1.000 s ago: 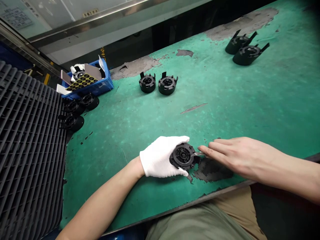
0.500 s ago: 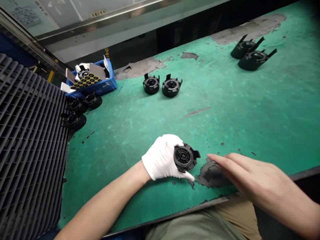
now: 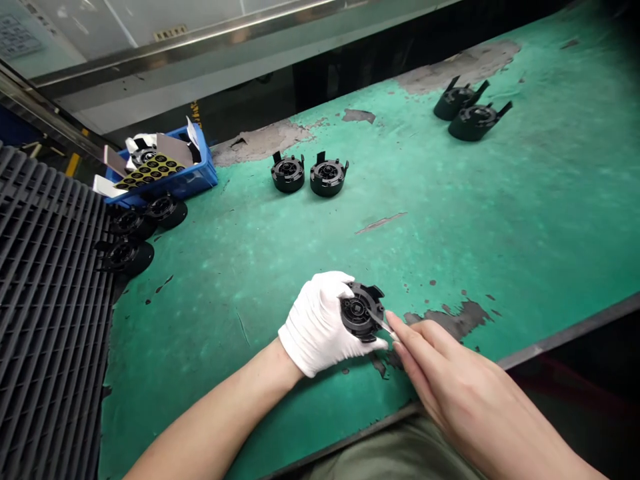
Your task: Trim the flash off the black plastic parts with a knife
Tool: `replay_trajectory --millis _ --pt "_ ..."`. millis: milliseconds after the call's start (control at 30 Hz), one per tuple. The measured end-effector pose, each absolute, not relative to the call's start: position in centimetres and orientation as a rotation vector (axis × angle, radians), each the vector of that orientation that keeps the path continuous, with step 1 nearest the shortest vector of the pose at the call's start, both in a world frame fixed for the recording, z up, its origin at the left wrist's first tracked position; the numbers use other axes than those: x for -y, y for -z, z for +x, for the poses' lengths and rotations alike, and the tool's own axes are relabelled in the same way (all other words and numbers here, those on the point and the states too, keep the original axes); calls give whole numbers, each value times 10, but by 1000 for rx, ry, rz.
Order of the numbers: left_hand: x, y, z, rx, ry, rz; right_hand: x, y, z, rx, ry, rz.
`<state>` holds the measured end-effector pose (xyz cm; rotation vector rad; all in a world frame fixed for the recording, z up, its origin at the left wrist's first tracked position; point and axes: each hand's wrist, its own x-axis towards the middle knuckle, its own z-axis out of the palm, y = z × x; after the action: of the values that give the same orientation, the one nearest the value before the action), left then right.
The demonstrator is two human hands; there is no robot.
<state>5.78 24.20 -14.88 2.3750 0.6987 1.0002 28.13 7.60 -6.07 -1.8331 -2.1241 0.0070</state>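
Note:
My left hand [image 3: 323, 320], in a white glove, is wrapped round the edge of a round black plastic part [image 3: 356, 308]. Its ribbed face, with a small square at the centre, is turned up, and short tabs stick out at the rim. My bare right hand [image 3: 445, 367] pinches a slim silver tool [image 3: 384, 325]. The tool's thin tip reaches over the right side of the part's face; whether it touches I cannot tell. My fingers hide the tool's rear end.
Two similar black parts [image 3: 327, 175] stand mid-table, another pair [image 3: 473, 120] at the back right, and several [image 3: 125, 255] at the left. Behind those is a blue bin [image 3: 203, 175] holding a yellow-and-black sticker sheet [image 3: 150, 172]. A dark slatted panel [image 3: 50, 320] borders the green table [image 3: 240, 253].
My right hand has moved left to the black part, and the slim tool now shows in its fingers. My left hand keeps its hold. The view has shifted somewhat.

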Motion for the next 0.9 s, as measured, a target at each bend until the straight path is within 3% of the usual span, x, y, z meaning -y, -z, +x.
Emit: replay_trajectory --millis 133,633,900 --pt "-242 151 60 -705 -964 2372 -84 54 280 2248 155 -1790" --pt "-244 133 61 -702 -755 2346 -93 43 293 2407 181 -1770" --pt "-242 147 57 -691 -931 2345 -94 34 290 2468 224 -1779"
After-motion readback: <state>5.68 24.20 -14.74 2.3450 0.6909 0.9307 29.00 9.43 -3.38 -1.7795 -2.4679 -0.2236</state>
